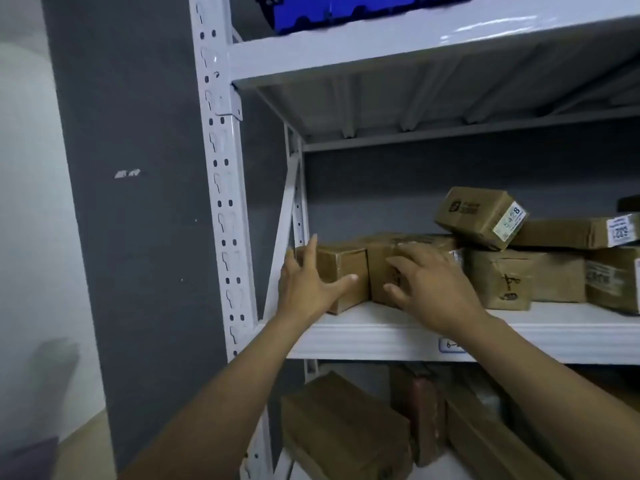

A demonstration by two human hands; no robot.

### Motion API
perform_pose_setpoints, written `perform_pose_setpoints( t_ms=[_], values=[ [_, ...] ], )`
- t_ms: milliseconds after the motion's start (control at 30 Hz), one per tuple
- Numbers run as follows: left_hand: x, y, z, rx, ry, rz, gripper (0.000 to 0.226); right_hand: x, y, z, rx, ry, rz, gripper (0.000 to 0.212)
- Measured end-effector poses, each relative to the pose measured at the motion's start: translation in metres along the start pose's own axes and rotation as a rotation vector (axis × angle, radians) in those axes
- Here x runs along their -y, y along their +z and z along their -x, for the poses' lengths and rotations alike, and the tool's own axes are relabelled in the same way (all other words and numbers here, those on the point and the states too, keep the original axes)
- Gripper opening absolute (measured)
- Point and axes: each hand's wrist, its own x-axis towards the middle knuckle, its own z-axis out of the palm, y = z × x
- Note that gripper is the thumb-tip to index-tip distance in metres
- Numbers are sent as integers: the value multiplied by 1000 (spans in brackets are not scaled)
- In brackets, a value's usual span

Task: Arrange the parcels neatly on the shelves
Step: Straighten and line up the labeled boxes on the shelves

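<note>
Brown cardboard parcels line the middle white shelf. A small parcel stands at the shelf's left end. My left hand lies flat against its left side, fingers straight, thumb across its front. A second parcel stands right beside it; my right hand rests on its front and top with fingers spread. A tilted parcel with a white label leans on top of the row further right.
More parcels fill the shelf's right part, a flat one stacked on top. The lower shelf holds larger boxes. A blue crate sits on the top shelf. The white upright post and a grey wall stand left.
</note>
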Motion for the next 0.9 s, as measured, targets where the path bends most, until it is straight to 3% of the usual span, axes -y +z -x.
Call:
perform_pose_setpoints(
  t_ms=[133, 367, 533, 733, 800, 900],
  values=[
    [7, 11, -15, 14, -66, 179, 96, -8, 15, -13, -77, -97, 127, 37],
    [9, 17, -8, -373, -4, 349, 68, -6, 14, -30, -150, -118, 75, 25],
    [13, 16, 11, -605, 45, 430, 70, 32, 8, -35, -91, 9, -473, 35],
    [13, 9, 35, -657, 254, 456, 78, 65, 5, -46, 297, 472, -1319, 73],
    [15, 4, 42, -666, 337, 435, 80, 73, 0, -46, 304, 494, -1436, 83],
    [26, -5, 51, -639, 436, 436, 78, 88, -2, -46, 245, 515, -1502, 81]
  ],
)
